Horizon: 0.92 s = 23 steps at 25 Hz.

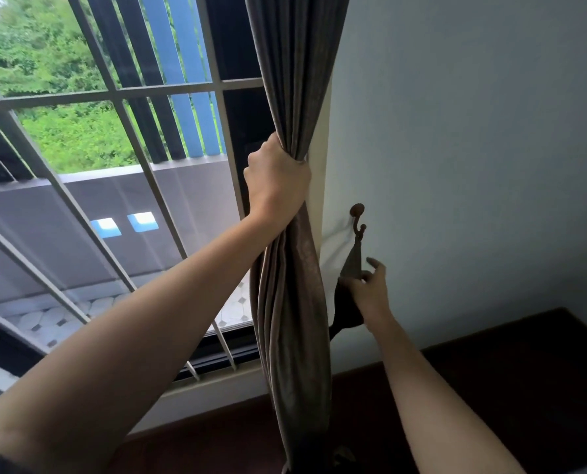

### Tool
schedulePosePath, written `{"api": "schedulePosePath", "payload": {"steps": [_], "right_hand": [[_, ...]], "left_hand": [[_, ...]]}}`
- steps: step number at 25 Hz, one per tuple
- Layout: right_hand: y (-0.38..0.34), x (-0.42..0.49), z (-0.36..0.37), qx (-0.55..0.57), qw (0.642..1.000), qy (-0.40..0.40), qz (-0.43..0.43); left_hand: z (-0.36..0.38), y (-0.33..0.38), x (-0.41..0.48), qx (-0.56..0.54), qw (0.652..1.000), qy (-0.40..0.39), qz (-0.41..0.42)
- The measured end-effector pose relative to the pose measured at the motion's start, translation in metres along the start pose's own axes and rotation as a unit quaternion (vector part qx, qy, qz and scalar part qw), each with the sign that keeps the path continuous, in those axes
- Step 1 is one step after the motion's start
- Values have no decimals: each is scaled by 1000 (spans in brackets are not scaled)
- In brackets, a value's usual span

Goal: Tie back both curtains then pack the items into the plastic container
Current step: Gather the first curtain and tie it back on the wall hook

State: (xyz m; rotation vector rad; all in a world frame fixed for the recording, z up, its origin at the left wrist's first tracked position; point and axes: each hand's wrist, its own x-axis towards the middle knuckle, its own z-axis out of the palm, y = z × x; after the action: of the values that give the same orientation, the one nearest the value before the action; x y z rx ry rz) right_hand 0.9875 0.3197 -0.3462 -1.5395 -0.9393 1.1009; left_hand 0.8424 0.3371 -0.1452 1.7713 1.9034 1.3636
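forearms (141,340) foremost. left hand (276,179), clenched round gathered grey curtain (292,302) at window's (169,92) right edge. right hand (370,289), pinching dark tieback (352,265) hanging from wall hook (357,215), just beside curtain.

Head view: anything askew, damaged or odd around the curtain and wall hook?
Nothing stands out. The left hand grips the gathered curtain, and the right hand pinches the tieback, which hangs from the wall hook. No tear or damage shows.
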Motion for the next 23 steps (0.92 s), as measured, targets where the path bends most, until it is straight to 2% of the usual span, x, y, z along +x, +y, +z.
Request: {"api": "schedulePosePath", "payload": {"steps": [3,6,9,18,19,21,23], "right_hand": [[-23,-26,-25,-7,993,-109,42],[-61,-56,-40,-4,987,-161,4],[-89,-91,-28,70,981,-180,-10],[-77,-116,56,-92,986,-75,-119],[-79,-114,62,-87,985,-84,-122],[-79,-110,76,-10,989,-106,-103],[-74,-106,88,43,994,-48,-86]], "left_hand": [[-1,2,-1,-3,1000,-2,-2],[-3,4,-1,-11,1000,-9,-16],[-5,6,-3,-17,999,-13,-35],[-2,17,-10,-28,998,-30,-43],[-1,18,-10,-28,998,-31,-44],[-1,17,-8,-32,998,-32,-47],[-3,16,-8,-37,998,-30,-49]]}}
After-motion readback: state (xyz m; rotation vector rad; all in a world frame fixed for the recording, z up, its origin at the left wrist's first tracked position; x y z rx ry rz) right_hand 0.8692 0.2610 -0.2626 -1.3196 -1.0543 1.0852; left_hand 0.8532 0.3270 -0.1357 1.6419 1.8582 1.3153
